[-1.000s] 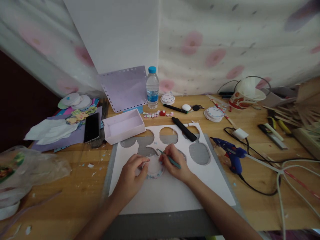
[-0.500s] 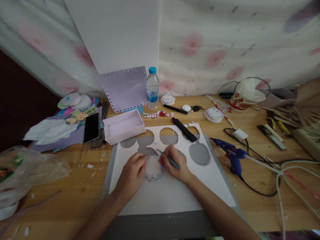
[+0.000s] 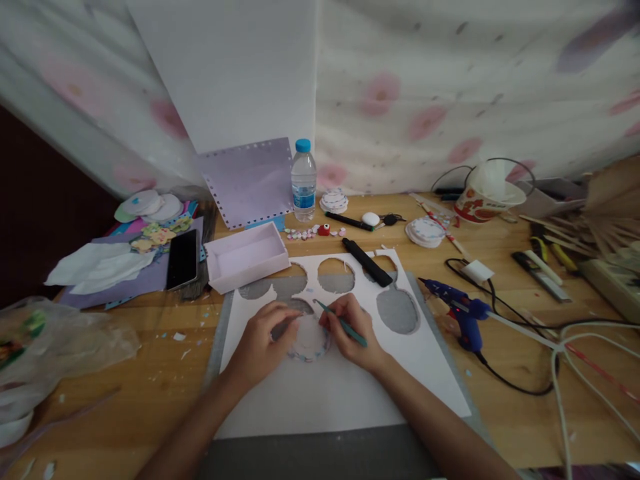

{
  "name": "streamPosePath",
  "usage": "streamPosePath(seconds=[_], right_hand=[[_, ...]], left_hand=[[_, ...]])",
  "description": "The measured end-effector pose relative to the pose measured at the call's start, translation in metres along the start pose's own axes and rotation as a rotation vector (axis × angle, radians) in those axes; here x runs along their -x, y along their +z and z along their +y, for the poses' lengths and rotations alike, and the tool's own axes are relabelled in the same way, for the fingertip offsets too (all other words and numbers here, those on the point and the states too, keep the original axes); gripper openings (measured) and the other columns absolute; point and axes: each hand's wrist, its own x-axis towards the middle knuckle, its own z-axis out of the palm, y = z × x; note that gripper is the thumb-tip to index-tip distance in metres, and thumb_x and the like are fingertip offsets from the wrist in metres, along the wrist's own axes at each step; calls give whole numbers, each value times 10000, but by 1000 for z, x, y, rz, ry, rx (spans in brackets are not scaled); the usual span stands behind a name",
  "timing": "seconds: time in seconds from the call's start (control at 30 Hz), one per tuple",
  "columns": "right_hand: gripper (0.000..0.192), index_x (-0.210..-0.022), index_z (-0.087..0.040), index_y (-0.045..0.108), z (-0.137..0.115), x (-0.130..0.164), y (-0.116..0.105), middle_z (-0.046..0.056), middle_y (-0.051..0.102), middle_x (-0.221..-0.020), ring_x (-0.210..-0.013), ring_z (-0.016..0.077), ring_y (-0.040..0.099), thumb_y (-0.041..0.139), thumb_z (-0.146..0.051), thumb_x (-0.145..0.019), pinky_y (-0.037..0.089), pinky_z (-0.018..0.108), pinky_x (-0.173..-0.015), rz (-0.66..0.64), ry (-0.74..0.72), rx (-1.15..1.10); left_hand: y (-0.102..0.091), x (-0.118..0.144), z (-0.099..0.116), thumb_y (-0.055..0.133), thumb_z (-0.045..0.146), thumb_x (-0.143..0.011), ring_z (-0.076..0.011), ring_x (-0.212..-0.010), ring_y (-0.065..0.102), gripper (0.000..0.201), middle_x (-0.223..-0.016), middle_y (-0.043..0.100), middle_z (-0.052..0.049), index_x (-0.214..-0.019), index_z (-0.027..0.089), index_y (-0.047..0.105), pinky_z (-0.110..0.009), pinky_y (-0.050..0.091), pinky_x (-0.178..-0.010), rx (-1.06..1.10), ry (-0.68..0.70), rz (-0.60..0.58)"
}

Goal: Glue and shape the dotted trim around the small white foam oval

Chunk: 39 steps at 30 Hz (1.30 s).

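A white foam sheet (image 3: 345, 393) with several round holes cut in it lies on a grey cutting mat (image 3: 320, 457). A round disc (image 3: 309, 340) with a patterned rim rests on the sheet between my hands. My left hand (image 3: 260, 343) presses its fingertips on the disc's left edge. My right hand (image 3: 353, 333) grips a thin teal tool (image 3: 343, 323) like a pen, its tip at the disc's upper right rim.
A lavender box (image 3: 246, 257), black phone (image 3: 183, 259), water bottle (image 3: 303, 180) and black marker (image 3: 367, 262) lie behind the sheet. A blue glue gun (image 3: 457, 312) with cables lies to the right. Paper scraps and a plastic bag (image 3: 55, 340) are to the left.
The view has shifted a little. My left fingers moved slightly along the disc's left rim; the right hand and its tool stay at the upper right rim.
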Motion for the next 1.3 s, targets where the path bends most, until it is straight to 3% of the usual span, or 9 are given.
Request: streamPosePath(seconds=[0.17, 0.4, 0.6, 0.7, 0.97, 1.3], right_hand=[[147, -868, -258, 363, -1, 0, -2, -15, 672, -771, -565, 121, 579, 480, -171, -879, 449, 229, -520, 63, 12, 35], [129, -886, -256, 378, 3, 0, -4, -2, 669, -791, -628, 134, 603, 474, -172, -899, 467, 253, -578, 53, 15, 68], [145, -886, -265, 319, 3, 3, -1, -4, 651, -778, -627, 131, 584, 432, -189, -938, 451, 252, -558, 48, -34, -89], [153, -884, -261, 321, 1, 5, 1, 3, 644, -761, -630, 141, 583, 442, -175, -923, 443, 268, -563, 11, -91, -47], [153, -892, -258, 339, 1, 6, 2, 24, 646, -774, -660, 160, 601, 453, -157, -898, 444, 284, -566, -39, -117, 77], [124, -912, -256, 346, 0, 5, 0, 5, 583, -760, -637, 147, 542, 439, -173, -910, 433, 280, -572, -32, -123, -35]], left_hand=[[4, -23, -5, 520, 288, -907, -197, -989, 616, 209, -971, 690, -56, -908, 184, 701, -302, 452, -885, 207, -76, 10], [21, -27, -10, 516, 256, -899, -165, -775, 609, 246, -766, 661, -35, -723, 163, 660, -264, 447, -728, 253, -52, -169], [24, -22, -16, 543, 268, -884, -177, -851, 622, 178, -868, 679, -57, -855, 162, 683, -274, 464, -778, 366, -98, -66], [26, -23, -20, 575, 279, -864, -187, -880, 631, 160, -895, 685, -64, -889, 164, 683, -291, 476, -807, 410, -130, -36], [26, -23, -26, 609, 300, -855, -176, -827, 627, 149, -841, 683, -53, -827, 166, 669, -285, 486, -783, 480, -129, -33], [25, -22, -25, 575, 317, -886, -173, -843, 591, 158, -858, 635, -48, -857, 172, 632, -280, 468, -781, 489, -143, -69]])
